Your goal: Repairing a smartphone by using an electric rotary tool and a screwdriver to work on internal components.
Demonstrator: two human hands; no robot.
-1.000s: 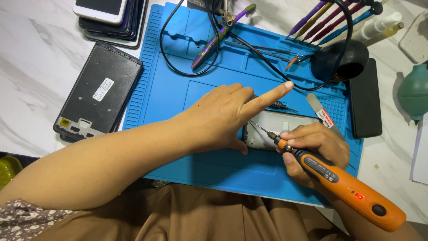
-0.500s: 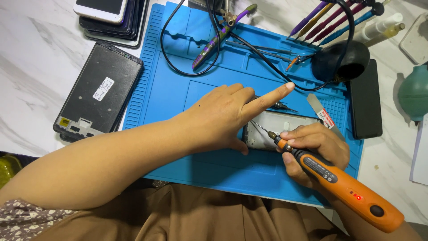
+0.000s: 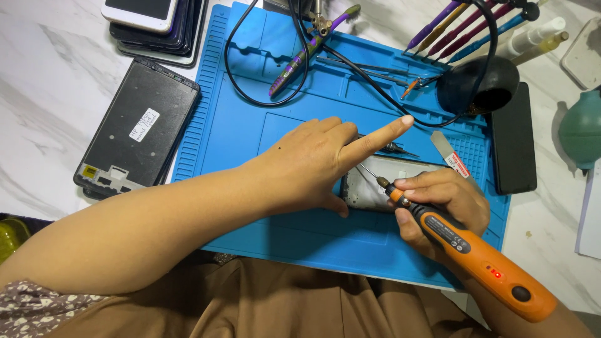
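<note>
The opened phone (image 3: 385, 188) lies flat on the blue repair mat (image 3: 250, 131), pinned by the left hand (image 3: 313, 166), palm down with forefinger outstretched, so it cannot slide while the right hand (image 3: 441, 206), closed pen-style around the orange electric screwdriver (image 3: 472, 256), sets its bit onto the phone's frame.

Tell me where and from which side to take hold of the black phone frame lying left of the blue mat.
Grip the black phone frame across its two long edges, near the middle. It lies flat and slightly tilted on the marble table, so it is probably best approached from above and from its left side, where the table is bare. Its right edge runs along the blue mat, and the stack of phones crowds its top end.
</note>
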